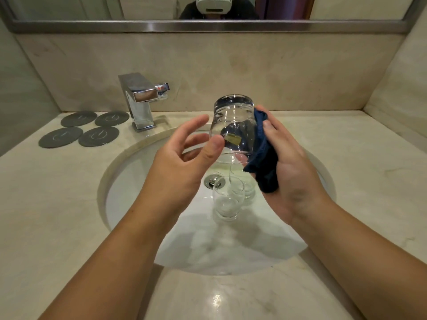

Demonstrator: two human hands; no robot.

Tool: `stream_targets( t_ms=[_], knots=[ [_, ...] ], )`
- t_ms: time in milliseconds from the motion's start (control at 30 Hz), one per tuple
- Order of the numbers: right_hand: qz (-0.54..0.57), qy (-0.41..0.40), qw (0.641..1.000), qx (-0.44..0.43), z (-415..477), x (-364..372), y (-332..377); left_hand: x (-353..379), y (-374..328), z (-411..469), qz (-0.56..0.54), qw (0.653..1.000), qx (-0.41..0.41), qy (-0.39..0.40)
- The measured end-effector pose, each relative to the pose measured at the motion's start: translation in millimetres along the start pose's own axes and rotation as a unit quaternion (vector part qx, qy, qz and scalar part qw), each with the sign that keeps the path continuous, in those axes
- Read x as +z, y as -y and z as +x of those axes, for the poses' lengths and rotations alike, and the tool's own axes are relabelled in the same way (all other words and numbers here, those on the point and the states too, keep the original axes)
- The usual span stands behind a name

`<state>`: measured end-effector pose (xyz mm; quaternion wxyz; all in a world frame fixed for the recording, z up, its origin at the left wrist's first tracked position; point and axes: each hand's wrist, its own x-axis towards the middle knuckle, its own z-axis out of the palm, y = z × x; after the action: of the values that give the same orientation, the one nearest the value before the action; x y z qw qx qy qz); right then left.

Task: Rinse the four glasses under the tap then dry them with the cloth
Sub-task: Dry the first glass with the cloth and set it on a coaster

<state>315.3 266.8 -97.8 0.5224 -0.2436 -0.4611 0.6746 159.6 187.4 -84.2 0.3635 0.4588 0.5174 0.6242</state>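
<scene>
In the head view, the left hand (184,155) is open with its fingers relaxed, and only its thumb touches the side of the glass (233,128). The right hand (288,162) grips the dark blue cloth (265,162) and presses it against the other side of this glass. The glass is held with its base up, above the sink (129,181). Two other glasses (227,199) stand upright in the sink near the drain, directly below. I cannot see a fourth one. The tap (141,100) shows no running water.

The hold seems to me not very secure. If the glass is wet, it may slip between the thumb and the cloth, fall on the two glasses below, and break them. Hard rubbing could also peel the sticker.

A small gold sticker (232,139) is on the glass, but its writing is too small to read. The tap handle has red and blue marks. Four grey coasters (78,129) lie on the table (57,204).
</scene>
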Motion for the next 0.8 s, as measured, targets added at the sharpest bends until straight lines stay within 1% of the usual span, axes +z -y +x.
stream_targets(
  t_ms=[33, 100, 200, 267, 300, 367, 433, 500, 567, 633, 700, 800],
  knots=[
    [-0.02, -0.017, 1.0, -0.015, -2, 1, 0, 0, 1, 1, 0.011, 1.0, 0.006, -0.011],
    [-0.062, -0.039, 0.996, -0.046, -5, 2, 1, 0, 2, 1, -0.002, 1.0, 0.005, -0.009],
    [-0.112, -0.025, 0.99, -0.083, -11, 6, 2, 1, 3, -1, 0.0, 1.0, -0.002, -0.005],
    [-0.123, -0.017, 0.989, -0.085, -12, 7, 2, 1, 1, -3, 0.017, 1.0, -0.002, -0.009],
    [-0.121, -0.013, 0.989, -0.079, -11, 7, 2, 0, 0, -3, 0.011, 1.0, -0.007, -0.012],
    [-0.1, -0.01, 0.993, -0.064, -10, 8, 3, -2, 0, -2, -0.036, 0.999, -0.027, -0.006],
    [-0.047, 0.002, 0.998, -0.032, -8, 7, 3, -2, -2, -2, -0.102, 0.993, -0.051, 0.015],
    [-0.003, 0.025, 1.0, 0.003, -6, 7, 2, -2, -3, -2, -0.141, 0.987, -0.066, 0.035],
    [0.012, 0.035, 0.999, 0.011, -5, 6, 1, -2, -3, -1, -0.122, 0.99, -0.058, 0.039],
    [0.001, 0.012, 1.0, -0.004, -5, 4, 1, -1, -2, -1, -0.071, 0.996, -0.042, 0.034],
    [-0.037, -0.019, 0.999, -0.025, -7, 5, 3, -1, -1, 0, -0.055, 0.998, -0.035, 0.021],
    [-0.096, -0.018, 0.993, -0.064, -10, 7, 6, -1, -2, -1, -0.065, 0.997, -0.04, 0.006]
  ],
)
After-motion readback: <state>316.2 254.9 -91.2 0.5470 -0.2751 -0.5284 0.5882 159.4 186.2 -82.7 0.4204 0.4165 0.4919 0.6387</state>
